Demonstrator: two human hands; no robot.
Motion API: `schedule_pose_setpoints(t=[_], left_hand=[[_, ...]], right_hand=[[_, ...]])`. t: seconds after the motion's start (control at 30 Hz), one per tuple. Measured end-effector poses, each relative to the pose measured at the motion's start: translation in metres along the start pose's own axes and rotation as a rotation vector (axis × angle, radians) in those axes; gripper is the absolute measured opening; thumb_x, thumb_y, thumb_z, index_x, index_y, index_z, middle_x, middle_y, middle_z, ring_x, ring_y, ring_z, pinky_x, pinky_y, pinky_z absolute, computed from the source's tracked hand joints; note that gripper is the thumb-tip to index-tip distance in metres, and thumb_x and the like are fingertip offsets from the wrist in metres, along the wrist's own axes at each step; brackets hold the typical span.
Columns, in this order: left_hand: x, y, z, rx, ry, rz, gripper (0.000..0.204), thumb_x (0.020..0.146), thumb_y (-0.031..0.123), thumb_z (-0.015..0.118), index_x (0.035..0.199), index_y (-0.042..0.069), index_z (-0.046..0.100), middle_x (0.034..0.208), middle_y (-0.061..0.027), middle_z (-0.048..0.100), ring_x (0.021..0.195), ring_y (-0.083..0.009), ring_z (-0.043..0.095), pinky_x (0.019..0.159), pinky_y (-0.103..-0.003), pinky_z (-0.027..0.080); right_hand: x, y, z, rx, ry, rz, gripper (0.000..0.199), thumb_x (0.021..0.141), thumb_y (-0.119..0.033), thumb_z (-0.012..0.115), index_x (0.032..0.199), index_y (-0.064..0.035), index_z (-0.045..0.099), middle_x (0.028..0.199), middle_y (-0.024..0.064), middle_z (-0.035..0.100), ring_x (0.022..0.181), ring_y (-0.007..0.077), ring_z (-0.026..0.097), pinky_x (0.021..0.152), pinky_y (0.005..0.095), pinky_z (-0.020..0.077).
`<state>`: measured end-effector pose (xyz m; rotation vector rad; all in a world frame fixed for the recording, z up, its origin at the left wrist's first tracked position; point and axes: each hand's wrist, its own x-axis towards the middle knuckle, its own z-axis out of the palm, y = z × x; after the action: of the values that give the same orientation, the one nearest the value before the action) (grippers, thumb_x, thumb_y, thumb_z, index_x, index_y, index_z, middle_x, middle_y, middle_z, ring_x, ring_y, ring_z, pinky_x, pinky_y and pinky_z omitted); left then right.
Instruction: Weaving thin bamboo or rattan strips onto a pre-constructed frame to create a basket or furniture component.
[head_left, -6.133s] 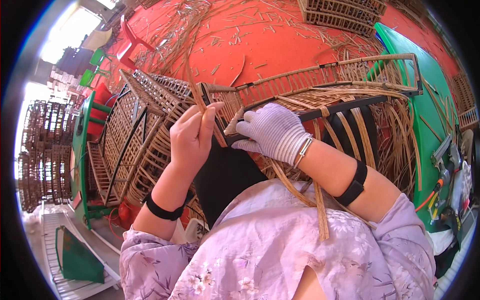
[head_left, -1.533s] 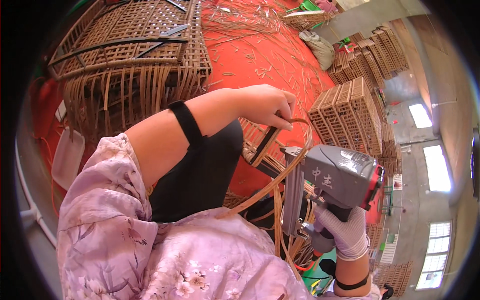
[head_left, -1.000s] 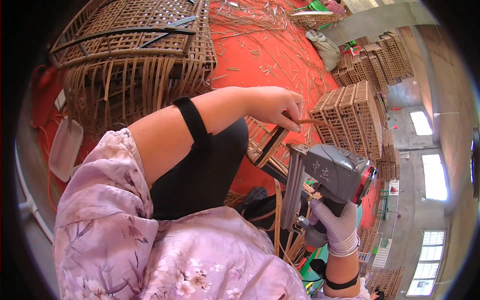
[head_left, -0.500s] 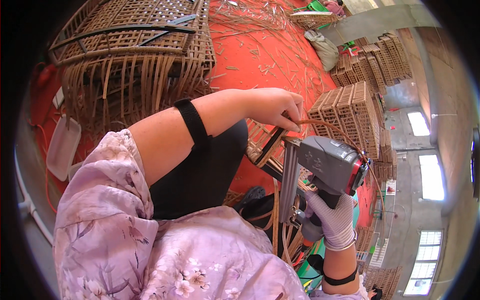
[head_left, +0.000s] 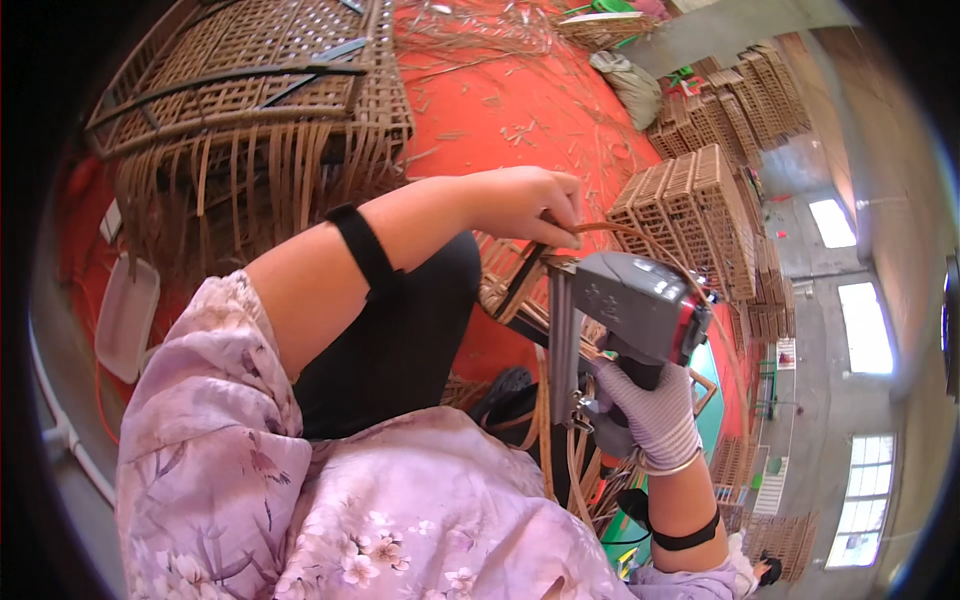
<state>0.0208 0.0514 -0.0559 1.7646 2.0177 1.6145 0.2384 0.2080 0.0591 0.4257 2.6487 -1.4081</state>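
Note:
My left hand (head_left: pixel 530 205), bare, pinches a thin brown strip (head_left: pixel 640 238) at the end of a dark-edged woven frame (head_left: pixel 515 285). The strip's free length arcs to the right, behind and above the tool. In my right hand (head_left: pixel 655 415), covered by a white ribbed glove, is a grey and black nail gun or stapler (head_left: pixel 635 300) with a red-trimmed back end. Its nose is close beside my left fingertips, at the frame's upper end. Whether the nose touches the frame, I cannot tell.
A large woven basket piece (head_left: pixel 250 110) with hanging strip ends stands at the left. Stacked woven crates (head_left: pixel 690 215) rise on the right. Loose strips litter the red floor (head_left: pixel 470 110), and a pale sack (head_left: pixel 628 90) lies farther off. A white plastic tub (head_left: pixel 128 320) is at far left.
The whole scene has shifted slightly left and up in the picture. Both hands keep their holds, and the strip's loose end has swung a little.

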Motion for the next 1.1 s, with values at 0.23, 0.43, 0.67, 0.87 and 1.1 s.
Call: schedule_pose_setpoints(t=[0.23, 0.43, 0.67, 0.87, 1.1], left_hand=[[-0.004, 0.001, 0.011, -0.029, 0.062, -0.048, 0.019, 0.085, 0.023, 0.072, 0.094, 0.007, 0.074, 0.096, -0.0061, 0.06, 0.085, -0.0211, 0.06, 0.075, -0.032, 0.048], [-0.02, 0.021, 0.012, -0.034, 0.197, -0.168, 0.036, 0.083, 0.018, 0.072, 0.115, 0.004, 0.065, 0.113, -0.0088, 0.061, 0.104, -0.0229, 0.06, 0.09, -0.033, 0.047], [-0.013, 0.03, 0.034, -0.074, 0.169, -0.329, 0.038, 0.088, 0.007, 0.061, 0.125, 0.001, 0.058, 0.131, -0.009, 0.054, 0.119, -0.0189, 0.052, 0.099, -0.033, 0.042], [-0.032, 0.007, 0.013, 0.086, 0.106, -0.316, 0.036, 0.094, 0.003, 0.051, 0.129, 0.0, 0.054, 0.142, -0.0108, 0.045, 0.132, -0.0209, 0.041, 0.108, -0.033, 0.033], [-0.031, 0.0, 0.02, 0.139, 0.136, -0.347, 0.036, 0.096, 0.005, 0.049, 0.131, -0.001, 0.051, 0.147, -0.0122, 0.041, 0.135, -0.0229, 0.039, 0.112, -0.036, 0.028]], right_hand=[[-0.028, 0.018, -0.019, 0.027, 0.092, -0.014, 0.023, 0.081, -0.007, 0.072, 0.099, -0.0008, 0.06, 0.07, 0.0013, 0.061, 0.055, 0.0081, 0.056, 0.05, 0.0247, 0.0452], [-0.089, 0.034, -0.051, 0.448, 0.494, -0.204, 0.027, 0.079, 0.002, 0.067, 0.103, 0.0043, 0.055, 0.068, 0.0095, 0.058, 0.054, 0.0172, 0.057, 0.05, 0.0293, 0.0483], [-0.139, 0.084, -0.121, 0.802, 0.524, -0.609, 0.034, 0.098, -0.021, 0.046, 0.121, 0.0034, 0.046, 0.061, -0.0017, 0.034, 0.055, 0.0101, 0.037, 0.055, 0.0256, 0.0325], [-0.16, 0.146, -0.153, 1.067, 0.867, -0.478, 0.024, 0.1, -0.025, 0.047, 0.108, -0.0054, 0.058, 0.062, -0.0025, 0.039, 0.055, 0.0125, 0.04, 0.057, 0.0306, 0.0348], [-0.189, 0.278, -0.166, 1.549, 0.964, -0.368, 0.025, 0.092, -0.025, 0.063, 0.108, -0.006, 0.058, 0.061, -0.0017, 0.048, 0.055, 0.0139, 0.048, 0.058, 0.0317, 0.0439]])
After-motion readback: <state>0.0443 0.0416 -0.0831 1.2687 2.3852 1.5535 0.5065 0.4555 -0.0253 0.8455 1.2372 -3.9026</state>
